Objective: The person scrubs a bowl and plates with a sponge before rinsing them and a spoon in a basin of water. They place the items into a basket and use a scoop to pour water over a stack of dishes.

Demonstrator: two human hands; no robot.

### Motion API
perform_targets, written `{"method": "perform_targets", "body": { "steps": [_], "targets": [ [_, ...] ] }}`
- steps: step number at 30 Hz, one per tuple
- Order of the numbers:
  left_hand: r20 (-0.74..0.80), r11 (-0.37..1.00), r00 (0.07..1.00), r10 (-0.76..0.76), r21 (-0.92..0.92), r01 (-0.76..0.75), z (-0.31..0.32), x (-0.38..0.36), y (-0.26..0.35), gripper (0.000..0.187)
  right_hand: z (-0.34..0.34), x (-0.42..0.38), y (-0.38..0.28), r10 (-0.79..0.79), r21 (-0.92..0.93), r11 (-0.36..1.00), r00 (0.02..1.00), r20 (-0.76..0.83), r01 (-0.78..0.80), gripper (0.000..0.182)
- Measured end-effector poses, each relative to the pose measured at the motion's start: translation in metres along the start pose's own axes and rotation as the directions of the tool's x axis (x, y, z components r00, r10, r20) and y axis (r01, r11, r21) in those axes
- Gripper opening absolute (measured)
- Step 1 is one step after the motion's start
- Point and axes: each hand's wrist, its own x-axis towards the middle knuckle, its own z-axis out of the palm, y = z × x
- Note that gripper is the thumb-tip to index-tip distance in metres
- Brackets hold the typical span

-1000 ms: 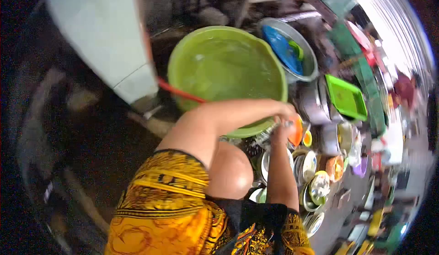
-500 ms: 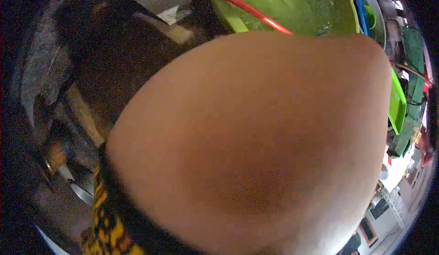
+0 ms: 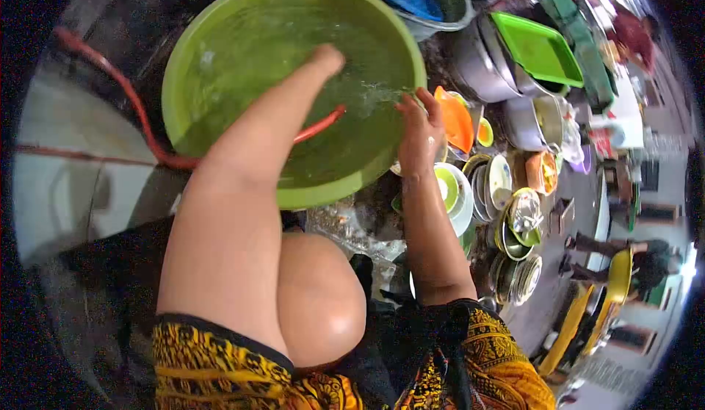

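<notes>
A large green basin (image 3: 172, 109) of water fills the upper middle of the head view. My left arm reaches across it, and my left hand (image 3: 328, 59) is at the water, its fingers hidden. A red hose (image 3: 319, 125) passes behind that forearm, its end over the water. At the basin's right rim is my right hand (image 3: 420, 127), wet, with fingers apart and nothing visible in them. Splashed water shows just left of those fingers. My bare knee (image 3: 319, 300) is between my arms.
Right of the basin stand stacked plates (image 3: 481, 186), an orange dish (image 3: 455, 120), bowls (image 3: 518, 237) and large metal pots (image 3: 481, 61). A bright green tray (image 3: 540, 50) lies on the pots. Beside the basin is a grey tub (image 3: 459, 2) holding blue and green items. People stand farther off.
Bare skin filled most of the earlier view. Now the view has shifted, showing the whole basin, both my arms and the dishes on the right.
</notes>
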Motion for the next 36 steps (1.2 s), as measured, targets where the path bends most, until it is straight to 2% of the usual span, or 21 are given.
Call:
{"method": "perform_targets", "body": {
  "steps": [1,2,3,4,5,7,9,11,13,15,16,17,19,21,23,25,26,27,30,34,36],
  "targets": [
    [-0.118,0.952,0.984,-0.136,-0.29,0.097,0.024,0.016,-0.03,0.028,-0.02,0.005,-0.001,-0.091,-0.165,0.983,0.995,-0.046,0.082,0.033],
    [0.015,0.863,0.976,-0.219,-0.465,0.2,0.017,0.003,-0.034,0.03,-0.038,0.016,0.011,-0.251,-0.202,0.956,0.947,-0.2,0.21,0.026],
    [0.172,0.729,0.945,-0.278,-0.603,0.324,0.018,-0.008,-0.032,0.033,-0.072,0.035,0.032,-0.38,-0.457,0.853,0.901,-0.208,0.254,0.025],
    [0.463,0.451,0.874,-0.148,-0.755,0.477,0.023,-0.006,-0.03,0.037,-0.1,0.049,0.058,-0.261,-0.598,0.795,0.948,-0.184,0.103,0.026],
    [0.668,0.143,0.74,0.072,-0.742,0.655,0.03,-0.003,-0.027,0.041,-0.116,0.057,0.072,-0.125,-0.72,0.692,0.976,-0.181,-0.045,0.028],
    [0.651,0.151,0.665,0.366,-0.747,0.648,0.019,-0.031,0.026,0.044,-0.099,0.038,0.057,0.019,-0.799,0.601,1.0,0.007,-0.006,0.029],
    [0.616,0.259,0.57,0.544,-0.769,0.584,0.027,-0.049,0.076,0.045,-0.103,0.033,0.085,-0.008,-0.858,0.449,0.962,0.274,0.248,0.028],
    [0.623,0.325,0.538,0.568,-0.77,0.549,0.033,-0.065,0.113,0.045,-0.102,0.031,0.099,0.17,-0.906,0.218,0.9,0.401,0.363,0.026],
    [0.586,0.346,0.598,0.546,-0.808,0.476,0.023,-0.079,0.124,0.042,-0.101,0.035,0.11,0.29,-0.951,0.177,0.91,0.296,0.253,0.029],
    [0.379,0.561,0.812,0.445,-0.824,0.078,0.014,-0.073,0.113,0.037,-0.1,0.031,0.111,0.318,-0.925,0.106,0.869,0.379,0.365,0.033],
    [0.276,0.613,0.882,0.382,-0.79,-0.018,0.003,-0.073,0.104,0.032,-0.113,0.034,0.134,0.254,-0.901,0.106,0.864,0.434,0.421,0.035],
    [0.125,0.717,0.953,0.275,-0.687,-0.116,0.002,-0.061,0.089,0.032,-0.114,0.033,0.132,0.246,-0.904,0.111,0.87,0.427,0.412,0.035],
    [-0.248,0.891,0.939,0.237,-0.331,-0.312,0.012,-0.017,0.035,0.035,-0.111,0.028,0.122,0.309,-0.912,0.11,0.859,0.409,0.395,0.035],
    [-0.255,0.982,0.965,0.061,-0.157,-0.104,0.008,-0.011,-0.002,0.033,-0.114,0.022,0.113,0.272,-0.898,0.048,0.859,0.434,0.438,0.028],
    [-0.302,1.0,0.953,-0.009,0.003,0.011,0.022,-0.012,-0.025,0.029,-0.12,0.022,0.105,0.267,-0.815,0.123,0.772,0.577,0.567,0.02],
    [0.243,0.782,0.961,-0.134,-0.57,0.253,0.037,-0.003,-0.04,0.027,-0.117,0.026,0.094,0.378,-0.821,0.128,0.738,0.56,0.557,0.018],
    [0.529,0.56,0.843,0.095,-0.729,0.394,0.034,-0.008,-0.036,0.028,-0.119,0.026,0.094,0.348,-0.795,0.164,0.72,0.601,0.584,0.019],
    [0.682,0.332,0.625,0.381,-0.732,0.595,0.026,-0.016,-0.021,0.03,-0.123,0.027,0.098,0.314,-0.766,0.195,0.701,0.641,0.613,0.02],
    [0.617,0.302,0.608,0.5,-0.782,0.546,0.019,-0.061,0.061,0.037,-0.126,0.03,0.106,0.262,-0.729,0.174,0.682,0.682,0.662,0.017],
    [0.631,0.427,0.526,0.571,-0.775,0.466,0.034,-0.1,0.126,0.042,-0.122,0.022,0.084,0.206,-0.696,0.167,0.665,0.717,0.699,0.017],
    [0.596,0.471,0.615,0.516,-0.797,0.378,0.04,-0.106,0.132,0.038,-0.122,0.024,0.084,0.168,-0.656,0.107,0.637,0.752,0.747,0.018]
  ]
}}
